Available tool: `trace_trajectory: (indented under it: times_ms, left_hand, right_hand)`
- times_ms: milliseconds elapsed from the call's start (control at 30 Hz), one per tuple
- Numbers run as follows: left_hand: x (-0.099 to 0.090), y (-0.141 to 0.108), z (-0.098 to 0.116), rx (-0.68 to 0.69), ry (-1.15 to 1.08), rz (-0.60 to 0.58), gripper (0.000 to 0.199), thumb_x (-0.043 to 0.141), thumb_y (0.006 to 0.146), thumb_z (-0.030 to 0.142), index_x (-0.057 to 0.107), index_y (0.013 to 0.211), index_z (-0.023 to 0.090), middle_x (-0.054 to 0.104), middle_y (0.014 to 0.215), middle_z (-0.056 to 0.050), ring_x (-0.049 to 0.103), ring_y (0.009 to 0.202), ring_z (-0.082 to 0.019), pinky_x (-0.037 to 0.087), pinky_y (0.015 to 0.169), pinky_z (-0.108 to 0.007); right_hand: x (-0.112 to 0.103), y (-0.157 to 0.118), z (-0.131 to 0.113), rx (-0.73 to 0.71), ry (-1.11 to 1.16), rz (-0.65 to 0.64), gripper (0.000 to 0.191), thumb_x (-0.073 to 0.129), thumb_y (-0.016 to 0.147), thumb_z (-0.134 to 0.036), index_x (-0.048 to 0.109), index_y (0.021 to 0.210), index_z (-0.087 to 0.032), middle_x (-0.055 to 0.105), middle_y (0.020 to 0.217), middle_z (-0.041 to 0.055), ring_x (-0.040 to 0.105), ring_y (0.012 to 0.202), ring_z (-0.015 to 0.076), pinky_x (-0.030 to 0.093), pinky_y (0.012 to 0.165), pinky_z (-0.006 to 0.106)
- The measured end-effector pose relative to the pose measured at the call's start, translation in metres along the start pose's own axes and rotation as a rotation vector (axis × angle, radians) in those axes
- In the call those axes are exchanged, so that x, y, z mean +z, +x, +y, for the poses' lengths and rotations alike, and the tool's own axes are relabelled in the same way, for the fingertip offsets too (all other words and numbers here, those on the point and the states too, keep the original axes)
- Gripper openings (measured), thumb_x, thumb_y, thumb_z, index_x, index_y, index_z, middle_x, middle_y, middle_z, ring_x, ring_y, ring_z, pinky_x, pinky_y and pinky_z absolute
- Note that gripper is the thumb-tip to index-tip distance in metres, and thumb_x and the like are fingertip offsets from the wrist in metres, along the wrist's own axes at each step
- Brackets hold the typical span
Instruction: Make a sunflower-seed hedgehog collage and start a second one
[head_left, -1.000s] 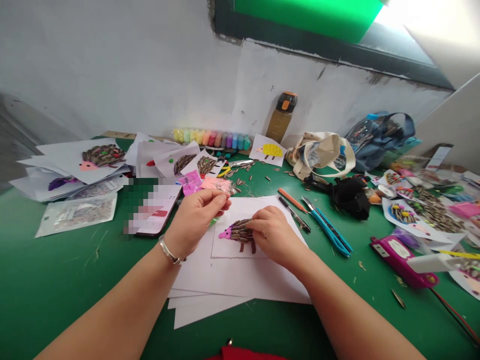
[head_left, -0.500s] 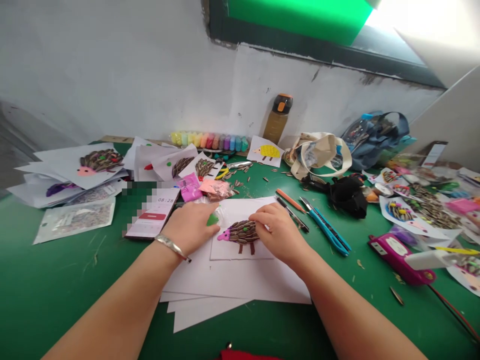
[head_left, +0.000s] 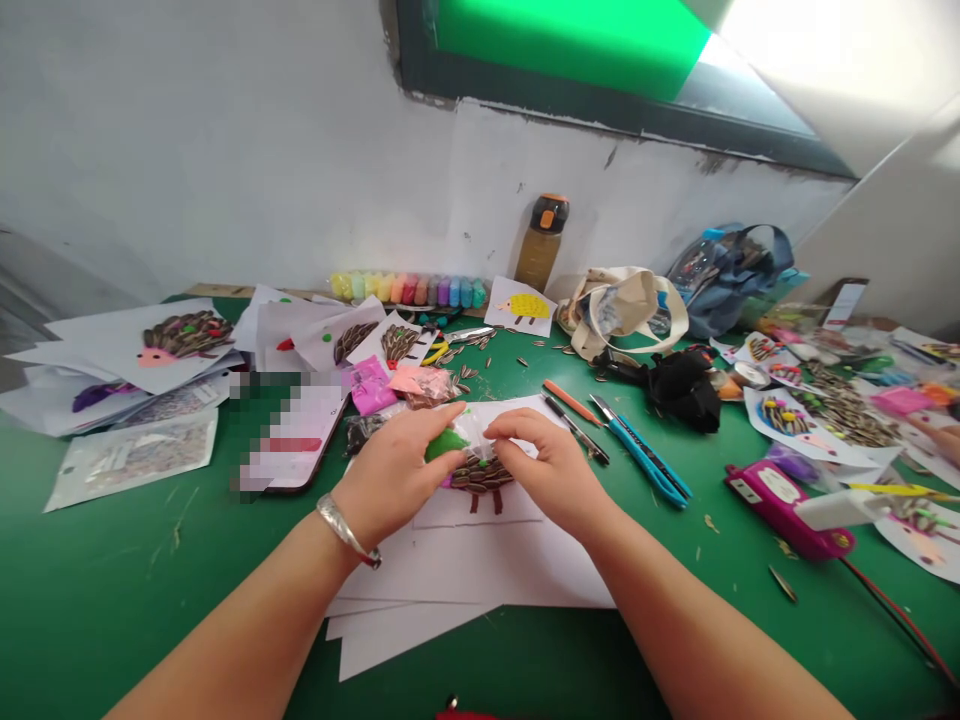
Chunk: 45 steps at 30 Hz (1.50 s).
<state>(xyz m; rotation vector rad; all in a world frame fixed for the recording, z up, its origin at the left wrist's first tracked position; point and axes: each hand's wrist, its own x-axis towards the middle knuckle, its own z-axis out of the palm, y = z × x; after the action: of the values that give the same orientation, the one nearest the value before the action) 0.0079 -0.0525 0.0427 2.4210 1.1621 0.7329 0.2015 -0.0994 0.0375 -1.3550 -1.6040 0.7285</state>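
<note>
The left hand [head_left: 390, 478] grips a green clay lump in a clear wrapper [head_left: 448, 443], held just above the sunflower-seed hedgehog picture on white paper [head_left: 480, 475]. The right hand [head_left: 551, 472] pinches the wrapper's right edge; the lump lies nearer the left hand.

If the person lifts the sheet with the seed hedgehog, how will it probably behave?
The sheet looks like thin paper, so it would likely bend and feel light. The seed hedgehog has many small seeds on top; some may drop off if the paper flexes.
</note>
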Motion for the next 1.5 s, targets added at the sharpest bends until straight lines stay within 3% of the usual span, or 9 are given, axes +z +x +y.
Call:
trace_trajectory:
  times_ms: [233,400,533,667,867,1033,1167,1267,1500]
  left_hand:
    - [0.005,-0.002,0.004,0.106,0.01,0.058,0.044,0.061,0.085,0.027,0.057,0.128,0.015,0.067,0.121,-0.009,0.062,0.109,-0.025,0.048,0.095,-0.041]
    - [0.009,-0.003,0.004,0.136,-0.012,0.054,0.045,0.061,0.085,0.026,0.056,0.129,0.016,0.066,0.122,-0.01,0.061,0.11,-0.025,0.048,0.096,-0.04]
    - [0.008,-0.003,0.009,0.057,-0.112,0.006,0.051,0.066,0.082,0.033,0.055,0.13,0.019,0.064,0.126,-0.009,0.059,0.113,-0.025,0.046,0.098,-0.039]
    - [0.002,-0.001,0.017,-0.146,-0.273,-0.072,0.058,0.069,0.078,0.037,0.054,0.133,0.024,0.068,0.115,-0.004,0.064,0.093,-0.021,0.052,0.084,-0.034]
    - [-0.003,0.002,0.021,-0.284,-0.582,-0.166,0.031,0.063,0.081,0.037,0.069,0.107,0.022,0.07,0.101,-0.002,0.063,0.08,-0.018,0.052,0.072,-0.029]
    - [-0.007,0.005,0.022,-0.351,-0.722,-0.149,0.027,0.065,0.079,0.039,0.07,0.092,0.016,0.065,0.078,-0.001,0.056,0.067,-0.015,0.047,0.06,-0.026]
    - [-0.009,0.006,0.022,-0.371,-0.744,-0.126,0.028,0.066,0.078,0.04,0.07,0.091,0.015,0.062,0.074,-0.001,0.053,0.063,-0.013,0.045,0.058,-0.025]
    - [-0.009,0.006,0.02,-0.353,-0.729,-0.113,0.028,0.066,0.078,0.04,0.07,0.091,0.016,0.062,0.076,-0.001,0.052,0.065,-0.013,0.044,0.058,-0.025]
    - [-0.009,0.005,0.017,-0.353,-0.825,-0.205,0.025,0.066,0.078,0.039,0.068,0.087,0.015,0.059,0.076,0.0,0.05,0.064,-0.012,0.042,0.058,-0.024]
  right_hand:
    - [0.002,0.001,-0.001,0.226,0.12,-0.036,0.012,0.059,0.082,-0.028,0.064,0.09,-0.022,0.065,0.091,0.0011,0.059,0.084,0.0171,0.046,0.077,0.032]
    - [0.006,0.002,0.005,0.283,0.284,-0.08,0.012,0.06,0.081,-0.029,0.057,0.089,-0.021,0.058,0.08,-0.0023,0.053,0.072,0.0135,0.043,0.065,0.027]
    - [0.003,0.001,0.002,0.212,0.185,-0.042,0.003,0.058,0.08,-0.022,0.056,0.079,-0.02,0.055,0.075,-0.0035,0.05,0.071,0.0128,0.041,0.066,0.027]
    - [-0.002,0.0,0.001,0.115,0.139,0.078,0.003,0.057,0.082,-0.021,0.058,0.08,-0.021,0.058,0.08,-0.0024,0.053,0.077,0.0138,0.041,0.073,0.028]
    - [-0.001,-0.001,0.004,0.115,0.212,0.119,0.008,0.058,0.085,-0.029,0.057,0.082,-0.022,0.058,0.076,-0.002,0.053,0.071,0.0137,0.043,0.067,0.028]
    - [-0.004,-0.003,-0.003,-0.058,0.025,0.181,0.006,0.059,0.085,-0.024,0.059,0.079,-0.022,0.061,0.09,0.0014,0.057,0.088,0.0167,0.044,0.083,0.032]
    - [-0.012,-0.001,-0.004,-0.097,0.134,0.019,0.004,0.063,0.082,-0.021,0.065,0.079,-0.024,0.063,0.107,0.0031,0.058,0.104,0.0194,0.045,0.092,0.036]
    - [-0.016,0.0,0.001,-0.033,0.231,-0.097,0.021,0.056,0.083,-0.015,0.072,0.09,-0.028,0.064,0.118,0.0018,0.058,0.112,0.02,0.047,0.094,0.037]
    - [-0.018,0.003,0.005,-0.153,0.034,-0.043,0.027,0.054,0.086,-0.015,0.073,0.1,-0.027,0.07,0.108,0.0025,0.063,0.102,0.0186,0.049,0.093,0.037]
